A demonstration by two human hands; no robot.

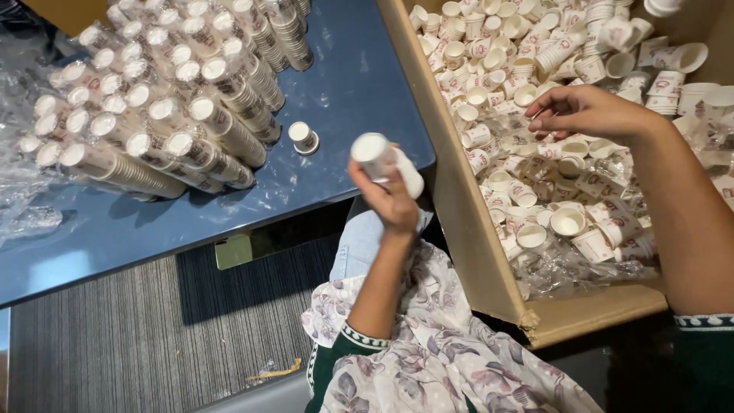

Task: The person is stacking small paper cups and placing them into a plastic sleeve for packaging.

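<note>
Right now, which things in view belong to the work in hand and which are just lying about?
In use:
- left hand holding short stack of paper cups
- right hand reaching over loose cups in cardboard box
- wrapped cup stacks on blue table

Lying about:
- single cup
- yellow strip on carpet

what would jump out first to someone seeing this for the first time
The big cardboard box on the right brims with loose paper cups, the right hand reaching in. On the blue table at left lie long nested cup stacks; the left hand holds up a short cup stack.
</note>
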